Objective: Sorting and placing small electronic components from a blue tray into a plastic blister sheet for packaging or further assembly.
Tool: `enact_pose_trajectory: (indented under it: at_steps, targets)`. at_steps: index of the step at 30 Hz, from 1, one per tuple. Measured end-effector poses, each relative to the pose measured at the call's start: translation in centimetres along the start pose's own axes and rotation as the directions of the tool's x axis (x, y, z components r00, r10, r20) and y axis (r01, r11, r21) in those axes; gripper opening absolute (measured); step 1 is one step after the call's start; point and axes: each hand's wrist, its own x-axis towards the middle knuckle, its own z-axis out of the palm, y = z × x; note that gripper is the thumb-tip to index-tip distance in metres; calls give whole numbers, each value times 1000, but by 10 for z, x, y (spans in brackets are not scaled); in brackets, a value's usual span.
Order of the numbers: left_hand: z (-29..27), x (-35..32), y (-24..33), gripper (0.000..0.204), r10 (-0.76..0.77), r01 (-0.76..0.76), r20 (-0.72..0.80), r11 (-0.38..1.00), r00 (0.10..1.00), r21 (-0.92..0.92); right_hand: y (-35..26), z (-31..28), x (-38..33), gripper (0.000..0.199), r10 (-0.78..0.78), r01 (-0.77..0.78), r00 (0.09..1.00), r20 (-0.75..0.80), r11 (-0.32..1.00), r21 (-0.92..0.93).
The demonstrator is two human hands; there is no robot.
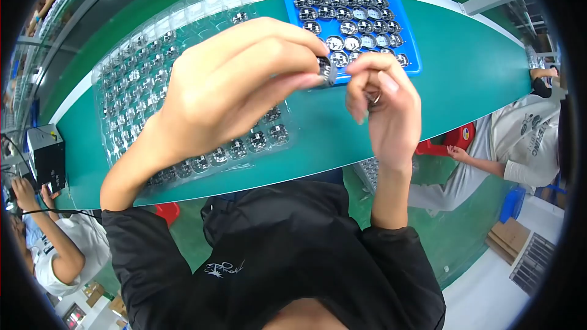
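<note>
My left hand [226, 76] pinches a small round black part [327, 72] between thumb and fingertips, just over the near edge of a blue tray [417, 64]. Beside it on the right, my right hand [388, 95] is raised with its fingers curled in. A small dark spot shows between those fingers, too blurred to name. Rows of round black-and-silver parts [365, 26] fill much of the blue tray, with a gap in its left middle. Under my left forearm lies a clear plastic blister tray [211, 1] with similar parts in many pockets; its middle is hidden by my hand.
The green table [458, 55] carries both trays. A black-and-white box [46, 153] stands at the far left end. A person in a light shirt [526, 140] sits on the right, near a red object [431, 148]. Another person's hands [27, 195] show at the left.
</note>
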Motion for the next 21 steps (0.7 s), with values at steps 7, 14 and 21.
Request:
enact_pose_trajectory:
  at_steps: [7, 14, 21]
  targets:
    - [-12, -4, 15, 24, 75, -75, -32, 997, 997, 1, -12, 28, 8, 53, -458, 505, 859, 229, 680, -533]
    - [-13, -4, 17, 20, -72, 60, -68, 984, 995, -169, -10, 27, 10, 44, -493, 528, 841, 223, 660, -535]
    - [-2, -10, 15, 21, 21, -27, -117, 998, 993, -50, -10, 23, 5, 43, -415, 435, 893, 176, 692, -576]
